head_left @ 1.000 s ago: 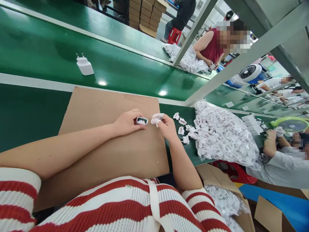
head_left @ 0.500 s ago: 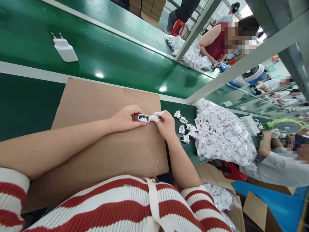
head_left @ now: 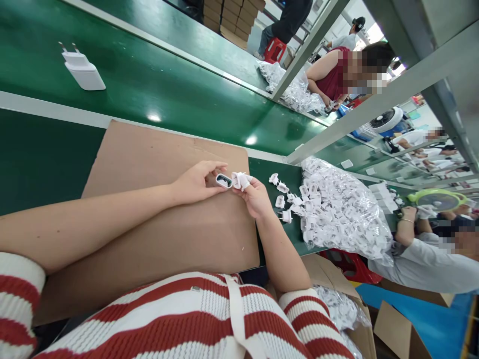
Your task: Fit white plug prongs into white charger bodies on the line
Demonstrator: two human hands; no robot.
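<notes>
Open white shell [head_left: 223, 181] sits over the cardboard [head_left: 179, 239], near its right edge, slot-like mouth turned up toward the wearer; dark green shows inside, detail too small to read. Left hand [head_left: 196, 182] holds it, thumb along the near side, fingers reaching past the far side, the grip set back from the mouth. Just right of the shell, a small white piece [head_left: 237, 180] is pinched in the right hand [head_left: 258, 197], thumb and finger drawn close; white covers [head_left: 247, 181] on those fingertips hide part of it. Piece and shell very near; contact cannot be told. Step in hand, by my reading: presenting the piece to the shell's mouth. Next move would call for a steady left grip, the piece turned square to the opening, and nothing inside snagged; a skewed approach could catch the rim. Farther right, loose plug tops [head_left: 280, 201] lie on the bench [head_left: 293, 234], prongs on some, beside a clear bag [head_left: 337, 209] heaped with more. Beyond the rail [head_left: 48, 110], one whole charger [head_left: 85, 74] on the green strip [head_left: 175, 99], prongs pointing away. Far right, a co-worker's grey sleeve [head_left: 421, 257].
</notes>
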